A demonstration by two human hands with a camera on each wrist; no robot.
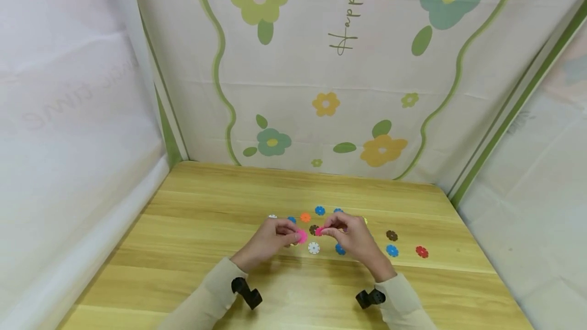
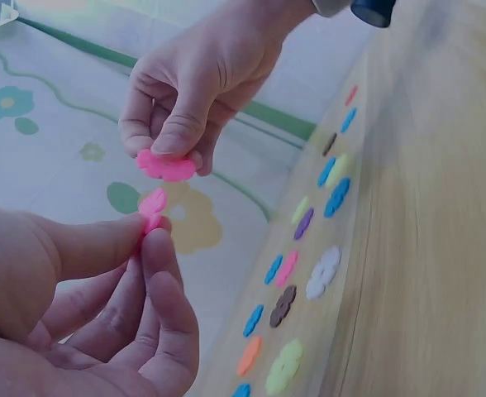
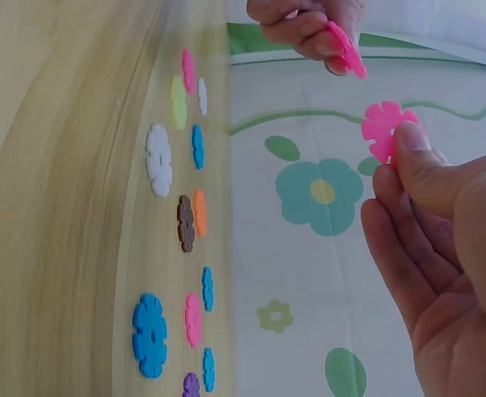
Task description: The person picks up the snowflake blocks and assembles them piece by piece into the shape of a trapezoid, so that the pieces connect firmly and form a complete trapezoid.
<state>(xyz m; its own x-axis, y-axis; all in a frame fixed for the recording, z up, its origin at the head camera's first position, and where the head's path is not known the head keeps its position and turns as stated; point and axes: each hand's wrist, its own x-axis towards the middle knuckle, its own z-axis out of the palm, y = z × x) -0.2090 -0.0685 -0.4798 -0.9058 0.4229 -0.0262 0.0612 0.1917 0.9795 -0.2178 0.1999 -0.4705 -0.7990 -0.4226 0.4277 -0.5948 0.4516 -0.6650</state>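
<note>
Pink disc (image 1: 302, 237) pinched in left hand (image 1: 270, 238); second pink disc (image 1: 319, 230) pinched in right hand (image 1: 353, 236). Both raised above worktop (image 1: 293, 294), near each other, gap visible.

Done, by judgement: pair picked up. Not yet: contact or joining of pair.

Remaining, flat on worktop: white disc (image 1: 314, 248) below and between hands; brown disc (image 1: 314, 229) beyond gap between hands; red disc (image 1: 422, 252) well right of right hand; third pink disc (image 3: 193, 320) among others beyond hands. All seem single, unused. Stage judged early.
</note>
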